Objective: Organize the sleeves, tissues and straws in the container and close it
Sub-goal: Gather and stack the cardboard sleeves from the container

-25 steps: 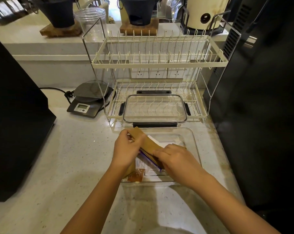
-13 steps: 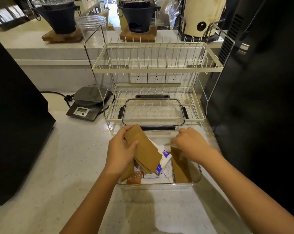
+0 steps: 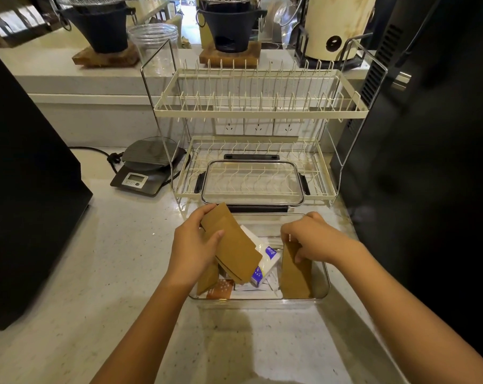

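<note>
From the head view, the clear rectangular plastic container [image 3: 258,302] sits on the speckled pale desk [image 3: 96,273], just in front of the cream wire dish rack [image 3: 258,112], whose lower tier carries the clear lid with black clips [image 3: 252,181]. Risk: the flat brown cardboard sleeves [image 3: 232,248] fanned above the container could slip and scatter over the white tissue packets with blue print [image 3: 265,261] beneath. The left hand [image 3: 193,248] is clamped on that stack. The right hand [image 3: 312,239] pinches another brown sleeve [image 3: 295,275] upright against the container's right wall. No straws are identifiable.
</note>
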